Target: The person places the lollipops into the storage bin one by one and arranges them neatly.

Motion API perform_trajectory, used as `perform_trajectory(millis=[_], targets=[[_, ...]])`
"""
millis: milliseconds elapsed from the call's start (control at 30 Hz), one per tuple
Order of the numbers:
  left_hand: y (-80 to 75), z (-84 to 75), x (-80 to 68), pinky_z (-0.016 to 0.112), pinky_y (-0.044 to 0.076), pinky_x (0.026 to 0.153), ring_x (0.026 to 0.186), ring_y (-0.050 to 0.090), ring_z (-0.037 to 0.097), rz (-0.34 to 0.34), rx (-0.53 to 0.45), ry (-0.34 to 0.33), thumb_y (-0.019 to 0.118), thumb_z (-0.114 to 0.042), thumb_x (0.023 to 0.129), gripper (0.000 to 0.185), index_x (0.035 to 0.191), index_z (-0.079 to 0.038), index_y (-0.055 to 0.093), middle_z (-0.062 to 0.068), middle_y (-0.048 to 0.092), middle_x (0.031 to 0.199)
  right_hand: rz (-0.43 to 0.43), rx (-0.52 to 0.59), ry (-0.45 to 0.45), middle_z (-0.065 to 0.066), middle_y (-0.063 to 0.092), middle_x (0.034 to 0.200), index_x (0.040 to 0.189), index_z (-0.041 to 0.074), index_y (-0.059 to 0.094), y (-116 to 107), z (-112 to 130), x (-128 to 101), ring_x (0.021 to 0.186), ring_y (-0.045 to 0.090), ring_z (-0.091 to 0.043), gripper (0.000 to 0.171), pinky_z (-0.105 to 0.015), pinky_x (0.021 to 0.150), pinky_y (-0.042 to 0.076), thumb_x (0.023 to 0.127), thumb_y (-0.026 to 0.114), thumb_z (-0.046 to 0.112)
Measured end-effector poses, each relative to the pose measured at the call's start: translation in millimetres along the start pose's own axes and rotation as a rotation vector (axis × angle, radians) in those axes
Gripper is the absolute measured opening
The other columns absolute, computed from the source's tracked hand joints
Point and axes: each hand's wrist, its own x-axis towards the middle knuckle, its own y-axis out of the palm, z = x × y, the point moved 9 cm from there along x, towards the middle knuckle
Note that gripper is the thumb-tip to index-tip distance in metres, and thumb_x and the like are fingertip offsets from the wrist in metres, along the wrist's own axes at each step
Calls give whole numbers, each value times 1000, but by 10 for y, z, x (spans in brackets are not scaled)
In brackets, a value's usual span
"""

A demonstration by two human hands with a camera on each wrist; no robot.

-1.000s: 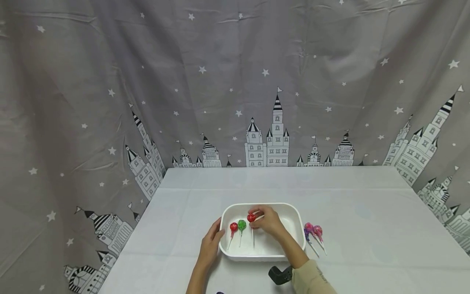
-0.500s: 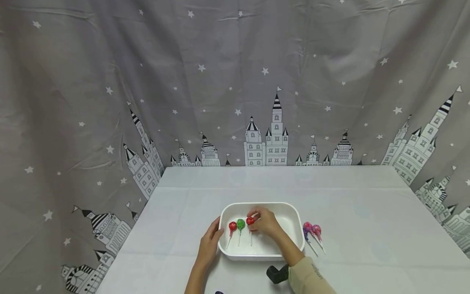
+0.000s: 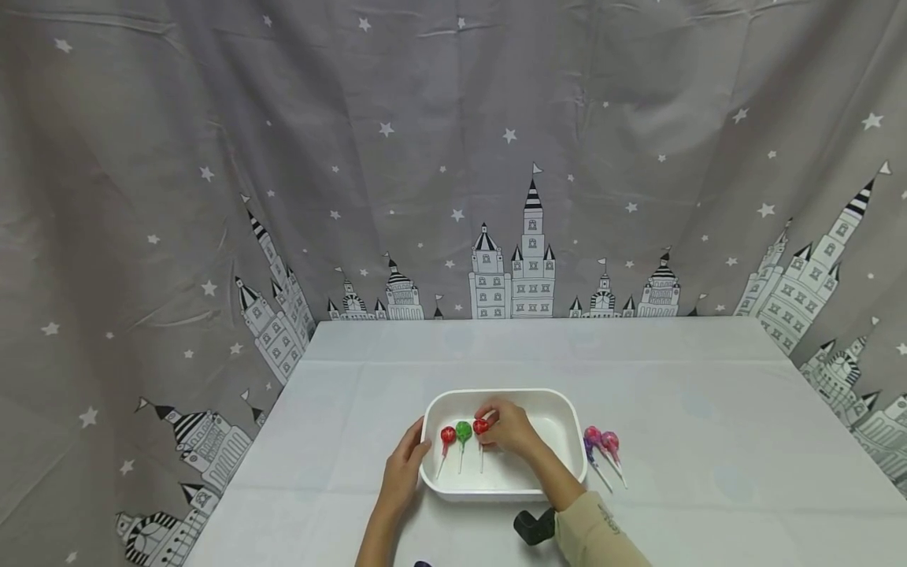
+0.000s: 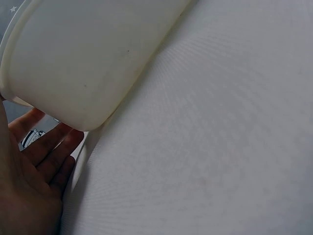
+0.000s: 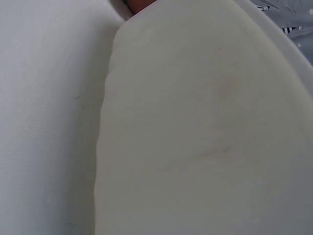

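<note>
A white rectangular tray sits on the white table near its front edge. Inside lie a red lollipop, a green lollipop and a second red lollipop, sticks pointing toward me. My right hand reaches into the tray and pinches the head of the second red lollipop. My left hand rests with straight fingers against the tray's left outer wall; the left wrist view shows those fingers beside the tray's corner. The right wrist view shows only the tray's wall.
Two pink and purple lollipops lie on the table just right of the tray. A black wrist strap sits on my right forearm. A grey curtain with stars and castles hangs behind and beside the table.
My right hand has drawn the second red lollipop slightly left, closer to the green one. The left hand has stayed against the tray.
</note>
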Motion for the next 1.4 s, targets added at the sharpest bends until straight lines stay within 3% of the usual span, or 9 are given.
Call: perform_trajectory(millis=[100, 233, 400, 600, 900, 1400], targets=[[-13, -1, -4, 47, 32, 104, 127, 39, 32, -7, 1, 2, 50, -25, 94, 45, 136, -11, 45, 13, 45, 137, 19, 41, 19, -12, 56, 75, 92, -5, 61, 41, -20, 10, 56, 61, -15, 28, -26, 50, 55, 67, 70, -15], [-27, 2, -9, 48, 32, 104, 127, 40, 33, -15, -2, 9, 51, -23, 93, 45, 136, -9, 46, 14, 46, 137, 36, 47, -20, -11, 54, 72, 90, -5, 59, 76, 3, 13, 52, 62, -16, 26, -25, 49, 55, 68, 70, -14], [-26, 10, -11, 47, 31, 105, 127, 40, 32, -14, -10, 1, 51, -23, 93, 45, 136, -10, 46, 13, 46, 137, 39, 14, -42, -9, 54, 70, 88, -4, 58, 83, 8, 13, 51, 62, -15, 24, -25, 48, 54, 69, 70, -13], [-24, 12, -12, 47, 31, 105, 128, 39, 31, -4, -12, -1, 50, -25, 94, 45, 137, -11, 45, 12, 45, 138, 36, -15, -8, -8, 55, 72, 92, -4, 60, 89, -26, 34, 52, 60, -12, 25, -23, 49, 54, 70, 69, -13], [-17, -13, -20, 48, 32, 104, 128, 39, 31, -2, -4, -6, 49, -26, 94, 45, 137, -11, 45, 13, 45, 138, 11, -144, -70, -6, 58, 74, 89, 0, 63, 46, 25, 45, 61, 54, -12, 26, -20, 49, 50, 67, 74, -7], [6, -15, -17, 47, 30, 105, 129, 37, 31, 9, -17, -7, 50, -26, 95, 45, 137, -13, 44, 11, 44, 139, 6, -201, -58, -7, 59, 78, 94, 2, 63, -30, 44, -11, 66, 52, -14, 28, -24, 55, 45, 69, 77, 2]])
